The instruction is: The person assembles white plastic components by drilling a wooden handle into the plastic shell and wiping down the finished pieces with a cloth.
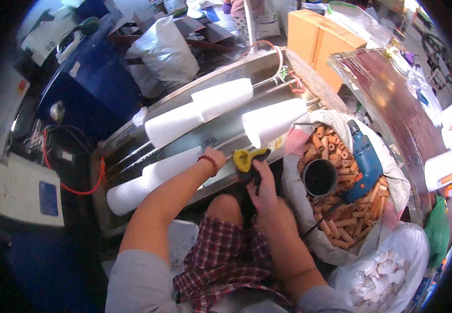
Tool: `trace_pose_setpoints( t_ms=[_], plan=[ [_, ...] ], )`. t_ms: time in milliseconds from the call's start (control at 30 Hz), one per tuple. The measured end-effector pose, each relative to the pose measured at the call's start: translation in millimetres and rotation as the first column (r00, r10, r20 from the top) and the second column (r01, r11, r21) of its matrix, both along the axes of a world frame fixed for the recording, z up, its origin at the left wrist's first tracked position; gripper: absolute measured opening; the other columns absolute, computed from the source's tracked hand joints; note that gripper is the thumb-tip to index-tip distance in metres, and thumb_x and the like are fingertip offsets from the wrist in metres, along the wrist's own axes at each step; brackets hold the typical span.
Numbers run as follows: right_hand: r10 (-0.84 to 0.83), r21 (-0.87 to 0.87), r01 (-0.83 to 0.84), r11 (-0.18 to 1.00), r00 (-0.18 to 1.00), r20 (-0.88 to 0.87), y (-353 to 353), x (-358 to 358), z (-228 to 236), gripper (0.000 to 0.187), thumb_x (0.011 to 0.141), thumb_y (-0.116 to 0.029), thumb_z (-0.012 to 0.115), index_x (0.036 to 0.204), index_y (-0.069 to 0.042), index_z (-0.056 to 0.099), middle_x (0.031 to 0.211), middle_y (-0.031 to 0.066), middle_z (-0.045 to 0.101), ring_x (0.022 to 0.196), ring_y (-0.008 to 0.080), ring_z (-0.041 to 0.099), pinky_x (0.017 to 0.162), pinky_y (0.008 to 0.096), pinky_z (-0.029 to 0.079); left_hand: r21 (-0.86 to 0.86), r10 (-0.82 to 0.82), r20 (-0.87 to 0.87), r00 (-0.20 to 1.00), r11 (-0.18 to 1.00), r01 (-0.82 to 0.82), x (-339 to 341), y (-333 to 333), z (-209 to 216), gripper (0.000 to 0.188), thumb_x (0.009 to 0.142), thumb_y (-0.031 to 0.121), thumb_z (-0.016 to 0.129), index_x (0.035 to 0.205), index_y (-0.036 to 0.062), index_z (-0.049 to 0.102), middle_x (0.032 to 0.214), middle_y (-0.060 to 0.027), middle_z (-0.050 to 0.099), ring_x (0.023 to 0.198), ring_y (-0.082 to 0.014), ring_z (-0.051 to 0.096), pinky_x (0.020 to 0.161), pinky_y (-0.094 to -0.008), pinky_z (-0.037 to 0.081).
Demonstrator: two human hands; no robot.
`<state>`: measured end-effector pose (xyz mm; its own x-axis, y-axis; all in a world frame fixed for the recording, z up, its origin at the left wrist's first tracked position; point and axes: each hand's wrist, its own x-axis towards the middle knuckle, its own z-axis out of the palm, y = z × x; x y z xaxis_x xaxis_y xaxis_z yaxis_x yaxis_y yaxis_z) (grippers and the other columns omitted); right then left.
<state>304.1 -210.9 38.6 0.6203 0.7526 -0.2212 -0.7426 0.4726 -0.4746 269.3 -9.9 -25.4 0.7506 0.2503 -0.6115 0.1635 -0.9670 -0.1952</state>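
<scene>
My left hand (215, 157), with a red bead bracelet on its wrist, is closed at the right end of a white cylindrical roll (172, 163). A metal rod (232, 141) passes close by; what the fingers hold is hidden. In my right hand (265, 187) is a yellow-and-black hand tool (243, 160), its yellow part pointing up and left. Its exact kind does not show clearly. Another white roll (127, 195) continues that front row. Behind it, more white rolls (223, 98) sit on rods across a wooden trough (317, 78); one roll (274, 121) lies farther right.
A cloth sack (397, 190) of short orange-brown tubes stands to my right, with a blue drill (366, 156) and a dark cup (320, 177) in it. A clear bag (416, 245) holds white scraps. Blue cabinet (93, 78) at left; cardboard box (320, 44) and brown board (377, 99) behind.
</scene>
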Motion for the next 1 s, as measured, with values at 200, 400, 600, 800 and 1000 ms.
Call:
trace_pose_setpoints(
  t_ms=[200,400,600,800,1000],
  plan=[
    [0.023,0.005,-0.023,1.000,0.996,-0.082,-1,11,-2,0.026,0.092,-0.020,0.051,0.113,-0.005,0.049,0.105,0.0091,0.059,0.091,0.0219,0.062,0.072,0.0386,0.056,0.307,-0.096,-0.366,0.926,0.927,0.217,-29,18,-53,0.028,0.087,0.029,0.051,0.105,0.0160,0.069,0.113,-0.0084,0.064,0.101,-0.0269,0.062,0.082,-0.0490,0.047],
    [-0.015,0.039,0.018,0.999,0.997,-0.079,-4,3,-10,0.028,0.094,-0.025,0.051,0.114,-0.006,0.049,0.106,0.0091,0.059,0.093,0.0217,0.062,0.072,0.0390,0.056,0.477,0.214,0.069,0.974,0.851,-0.221,-71,39,37,0.033,0.086,0.031,0.055,0.110,0.0112,0.066,0.111,-0.0099,0.065,0.103,-0.0268,0.061,0.085,-0.0498,0.044],
    [-0.005,0.007,0.006,1.000,1.000,-0.030,0,-7,-17,0.038,0.095,-0.033,0.048,0.121,-0.005,0.048,0.113,0.0104,0.058,0.099,0.0248,0.060,0.082,0.0392,0.054,0.181,0.161,0.626,0.763,0.922,-0.343,-149,31,178,0.038,0.077,0.039,0.067,0.096,0.0075,0.057,0.085,-0.0149,0.067,0.079,-0.0325,0.064,0.069,-0.0436,0.047],
    [0.044,-0.145,-0.002,0.989,0.956,0.289,44,-58,59,0.033,0.094,-0.039,0.048,0.111,-0.013,0.057,0.094,-0.0020,0.058,0.074,0.0103,0.053,0.057,0.0259,0.041,-0.169,0.370,0.864,0.342,0.851,-0.497,-228,-2,194,0.042,0.075,0.041,0.069,0.086,0.0046,0.053,0.078,-0.0161,0.063,0.073,-0.0369,0.061,0.063,-0.0469,0.045],
    [-0.044,-0.055,0.193,0.980,0.473,0.880,157,-138,103,0.040,0.086,-0.035,0.064,0.105,0.000,0.058,0.090,0.0131,0.062,0.081,0.0218,0.058,0.075,0.0311,0.046,-0.532,0.559,0.828,-0.036,0.763,-0.367,-237,-39,173,0.046,0.077,0.038,0.071,0.097,0.0015,0.051,0.088,-0.0192,0.063,0.081,-0.0346,0.062,0.070,-0.0423,0.047]
  ],
)
